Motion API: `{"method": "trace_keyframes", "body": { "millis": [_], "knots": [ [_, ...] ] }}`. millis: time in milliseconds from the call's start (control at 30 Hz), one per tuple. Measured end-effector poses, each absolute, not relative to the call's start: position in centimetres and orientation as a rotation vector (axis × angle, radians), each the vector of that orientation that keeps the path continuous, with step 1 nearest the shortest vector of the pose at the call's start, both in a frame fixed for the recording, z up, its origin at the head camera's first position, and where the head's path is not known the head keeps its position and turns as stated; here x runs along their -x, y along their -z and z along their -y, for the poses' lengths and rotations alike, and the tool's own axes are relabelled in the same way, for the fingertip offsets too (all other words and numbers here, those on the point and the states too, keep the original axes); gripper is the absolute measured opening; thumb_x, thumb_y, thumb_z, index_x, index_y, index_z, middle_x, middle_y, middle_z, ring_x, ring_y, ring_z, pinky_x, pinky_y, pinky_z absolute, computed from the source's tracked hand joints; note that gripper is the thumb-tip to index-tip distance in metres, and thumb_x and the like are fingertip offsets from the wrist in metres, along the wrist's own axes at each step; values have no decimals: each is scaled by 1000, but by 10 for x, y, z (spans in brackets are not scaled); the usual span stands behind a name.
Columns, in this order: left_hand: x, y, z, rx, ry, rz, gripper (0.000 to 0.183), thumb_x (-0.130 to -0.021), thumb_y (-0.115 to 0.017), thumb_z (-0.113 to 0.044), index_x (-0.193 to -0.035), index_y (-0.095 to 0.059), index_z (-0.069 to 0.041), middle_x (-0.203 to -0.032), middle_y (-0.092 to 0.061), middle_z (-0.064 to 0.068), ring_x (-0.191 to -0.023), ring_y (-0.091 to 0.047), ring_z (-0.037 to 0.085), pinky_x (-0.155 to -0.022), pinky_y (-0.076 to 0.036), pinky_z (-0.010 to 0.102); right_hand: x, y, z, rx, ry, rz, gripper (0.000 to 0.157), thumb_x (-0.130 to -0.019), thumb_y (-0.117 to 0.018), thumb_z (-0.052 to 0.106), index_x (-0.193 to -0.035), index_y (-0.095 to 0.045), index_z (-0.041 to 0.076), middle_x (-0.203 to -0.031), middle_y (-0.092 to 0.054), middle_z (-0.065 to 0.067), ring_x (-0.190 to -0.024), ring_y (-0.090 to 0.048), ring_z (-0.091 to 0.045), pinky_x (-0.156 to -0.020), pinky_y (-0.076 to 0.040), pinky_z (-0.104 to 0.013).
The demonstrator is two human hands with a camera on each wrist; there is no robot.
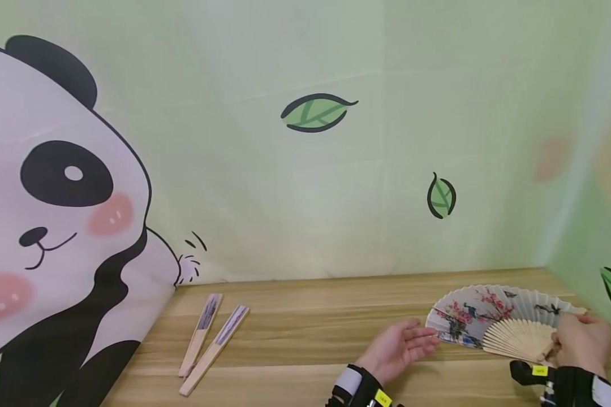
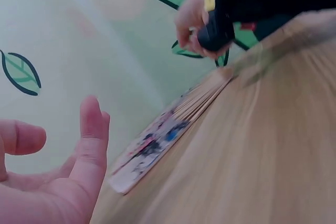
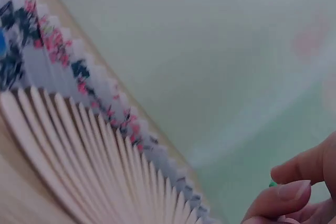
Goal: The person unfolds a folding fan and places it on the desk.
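Observation:
A folding fan (image 1: 470,314), printed with pink blossoms on grey-white, lies spread on the wooden table at the right. Beside its left end, my left hand (image 1: 399,347) has its fingers extended and apart from one another; nothing is in its grasp. My right hand (image 1: 582,342) is over the fan's right end, covering part of it in the head view. In the left wrist view, a small gap shows between that hand and the fan's base. Its thumb and index finger curl loosely in the right wrist view, with no fan visible between them.
Two folded fans, a shorter one (image 1: 201,333) and a longer one (image 1: 216,350), lie side by side on the table (image 1: 295,322) at the left, their lower ends close together. Behind the table stands a pale green backdrop (image 1: 234,141) with a panda and leaves.

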State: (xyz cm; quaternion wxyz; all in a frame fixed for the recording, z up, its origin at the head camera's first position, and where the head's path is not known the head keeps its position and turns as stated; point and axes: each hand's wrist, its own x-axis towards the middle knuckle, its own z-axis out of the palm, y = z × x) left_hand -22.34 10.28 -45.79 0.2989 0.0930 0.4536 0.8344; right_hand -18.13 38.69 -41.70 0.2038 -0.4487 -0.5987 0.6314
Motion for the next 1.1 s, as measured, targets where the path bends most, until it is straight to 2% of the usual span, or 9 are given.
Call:
{"method": "trace_keyframes", "body": {
  "millis": [100,233,333,467,600,767,900,1100],
  "knots": [
    [225,456,-98,-300,-2217,-1292,36,-102,-48,-17,-129,-44,7,-116,-60,22,-101,-63,26,-90,-50,35,182,407,-380,1165,-1773,1752,11,-100,-37,18,-109,-40,12,-107,-38,-6,-64,-47,-13,-53,-45,-26],
    [231,445,-89,-348,-2238,-1375,33,-102,-47,-15,-128,-47,5,-116,-59,23,-100,-63,27,-86,-51,35,182,393,-370,962,-1767,1909,28,-102,-39,23,-121,-38,3,-110,-38,-12,-62,-48,-15,-53,-48,-28],
    [235,437,-80,-350,-2272,-1401,32,-102,-46,-13,-128,-48,5,-114,-59,22,-98,-64,26,-85,-52,34,183,386,-358,825,-1740,2015,37,-103,-40,27,-128,-35,1,-102,-44,-11,-60,-50,-15,-54,-48,-29],
    [241,429,-68,-341,-2322,-1454,28,-101,-47,-11,-125,-49,3,-111,-61,20,-92,-65,22,-82,-53,33,188,378,-339,709,-1674,2111,41,-105,-38,29,-133,-36,-1,-87,-50,-2,-58,-52,-14,-54,-48,-28],
    [246,422,-54,-368,-2332,-1571,27,-101,-48,-11,-124,-50,3,-106,-62,17,-90,-65,22,-80,-54,34,192,370,-319,606,-1559,2221,44,-106,-35,29,-136,-38,-3,-94,-54,-5,-59,-53,-15,-53,-47,-29],
    [246,411,-31,-464,-2206,-1943,27,-100,-50,-10,-124,-55,2,-99,-62,10,-87,-64,24,-76,-55,35,189,352,-290,464,-1478,2282,47,-106,-35,34,-137,-39,0,-106,-54,-12,-62,-55,-19,-54,-45,-30],
    [244,404,-7,-554,-2061,-2204,26,-101,-50,-10,-124,-56,1,-99,-61,9,-90,-63,27,-74,-55,33,183,332,-272,372,-1456,2267,46,-106,-37,38,-136,-42,4,-106,-53,-11,-62,-57,-22,-53,-43,-32],
    [238,402,34,-546,-1922,-2469,26,-101,-53,-12,-122,-58,2,-100,-60,6,-88,-61,22,-72,-54,31,170,321,-242,251,-1436,2322,45,-106,-39,40,-132,-46,4,-105,-53,-12,-63,-58,-24,-50,-43,-32]
  ]
}}
